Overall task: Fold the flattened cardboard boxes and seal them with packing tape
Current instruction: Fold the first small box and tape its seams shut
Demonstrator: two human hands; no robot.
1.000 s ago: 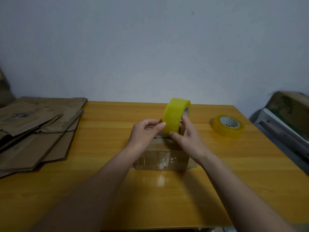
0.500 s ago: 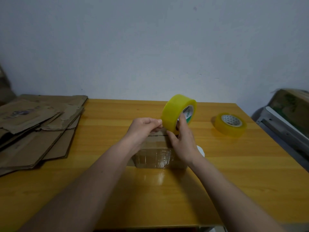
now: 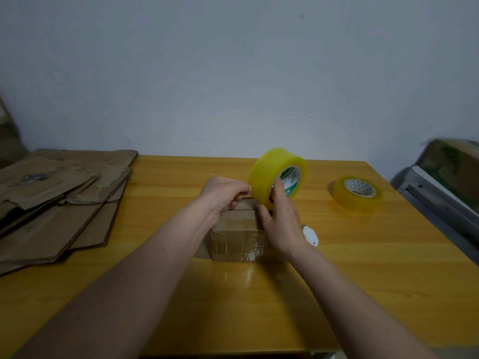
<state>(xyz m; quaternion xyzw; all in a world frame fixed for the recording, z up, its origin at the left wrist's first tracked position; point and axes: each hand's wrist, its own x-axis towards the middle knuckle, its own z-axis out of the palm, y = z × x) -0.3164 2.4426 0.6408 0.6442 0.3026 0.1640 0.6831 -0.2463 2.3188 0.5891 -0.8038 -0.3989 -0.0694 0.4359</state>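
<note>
A small folded cardboard box [image 3: 237, 237] stands mid-table, its front face shiny with tape. My right hand [image 3: 281, 218] grips a yellow tape roll [image 3: 270, 174] upright just above the box's far right corner, fingers through the core. My left hand [image 3: 223, 195] has its fingers curled at the roll's left edge, pinching what looks like the tape's free end over the box top.
A stack of flattened cardboard boxes [image 3: 51, 203] covers the table's left side. A second yellow tape roll [image 3: 357, 193] lies flat at the right. A small white object [image 3: 309, 233] sits behind my right wrist. The wooden table [image 3: 259, 307] ends at a grey wall.
The roll has tipped and shifted right, so its core label faces me. My left fingers have curled from flat against the roll into a pinch.
</note>
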